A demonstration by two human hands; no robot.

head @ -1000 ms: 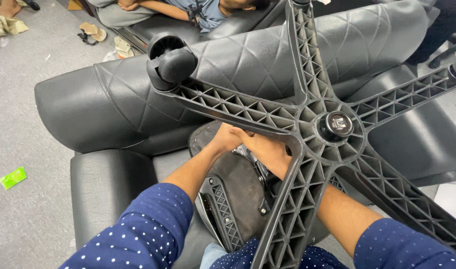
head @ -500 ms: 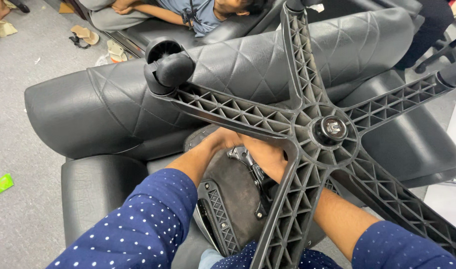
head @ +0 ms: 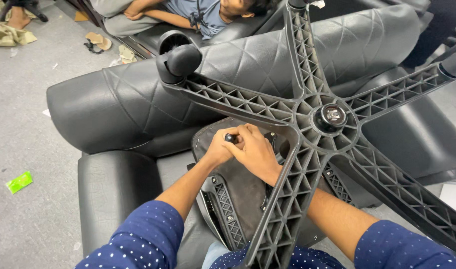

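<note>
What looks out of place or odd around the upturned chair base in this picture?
The black star base points up, and only one caster clearly shows on its arms. Both hands, left hand and right hand, grip a small black knob under it. A green scrap lies on the floor.

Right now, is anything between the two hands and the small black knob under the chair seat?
Nothing visible does. The left hand and right hand are already closed around the small black knob, reaching in beside a spoke of the black plastic five-spoke chair base.
</note>
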